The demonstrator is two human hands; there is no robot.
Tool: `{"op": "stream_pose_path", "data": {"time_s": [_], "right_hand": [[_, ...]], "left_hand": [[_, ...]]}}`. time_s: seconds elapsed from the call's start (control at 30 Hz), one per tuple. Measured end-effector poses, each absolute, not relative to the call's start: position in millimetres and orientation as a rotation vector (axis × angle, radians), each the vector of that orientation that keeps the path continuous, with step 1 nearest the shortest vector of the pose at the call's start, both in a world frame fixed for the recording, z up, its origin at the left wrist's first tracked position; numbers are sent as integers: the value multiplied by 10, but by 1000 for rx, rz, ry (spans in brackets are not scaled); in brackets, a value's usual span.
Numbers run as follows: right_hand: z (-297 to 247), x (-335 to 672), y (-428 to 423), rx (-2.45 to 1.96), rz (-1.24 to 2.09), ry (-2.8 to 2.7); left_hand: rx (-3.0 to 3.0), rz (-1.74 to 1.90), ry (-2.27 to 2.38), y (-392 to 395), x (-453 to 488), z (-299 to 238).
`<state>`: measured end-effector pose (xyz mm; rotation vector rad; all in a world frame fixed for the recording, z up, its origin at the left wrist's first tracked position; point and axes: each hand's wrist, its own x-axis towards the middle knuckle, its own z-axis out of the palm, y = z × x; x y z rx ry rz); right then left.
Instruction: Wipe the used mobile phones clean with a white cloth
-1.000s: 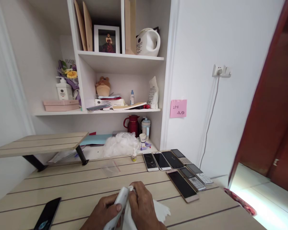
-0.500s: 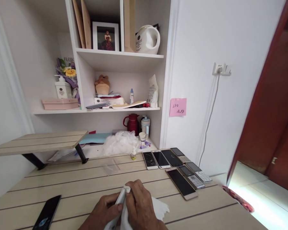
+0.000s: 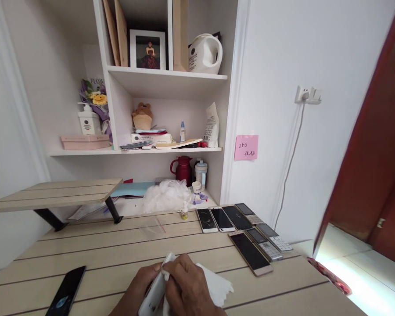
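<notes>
At the bottom middle, my left hand (image 3: 138, 292) is closed round a white phone (image 3: 155, 290), held tilted above the wooden desk (image 3: 118, 254). My right hand (image 3: 188, 289) is closed on a white cloth (image 3: 213, 285) and presses it against the phone's upper edge. Part of the cloth spreads out to the right on the desk. The lower part of both hands runs out of the picture.
Several phones (image 3: 240, 228) lie in rows at the desk's right. A black phone (image 3: 66, 292) lies at the left front. A small clear bag (image 3: 153, 228), a little bottle (image 3: 184, 212) and crumpled plastic (image 3: 166, 196) sit farther back. A raised wooden stand (image 3: 52, 195) is at left, shelves behind.
My right hand with the cloth has slid along the phone's top edge, and the phone has tipped a little lower. The view shifted slightly.
</notes>
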<state>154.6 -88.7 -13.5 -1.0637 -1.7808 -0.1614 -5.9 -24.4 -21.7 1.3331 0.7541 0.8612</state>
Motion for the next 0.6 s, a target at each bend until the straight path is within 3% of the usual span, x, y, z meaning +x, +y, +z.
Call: {"op": "stream_pose_path", "data": {"time_s": [0.23,0.47,0.6], "right_hand": [[-52,1643,-846,-1198,-225,-1613],[-162,1429,-938,-1010,-275,-1963],[-117,1522,-914,-1187,-206,-1833]], "left_hand": [[1267,755,865,-284,87,-310],[1168,776,777,-351,-13,-183],[1165,812,765,-326,23,-242]]}}
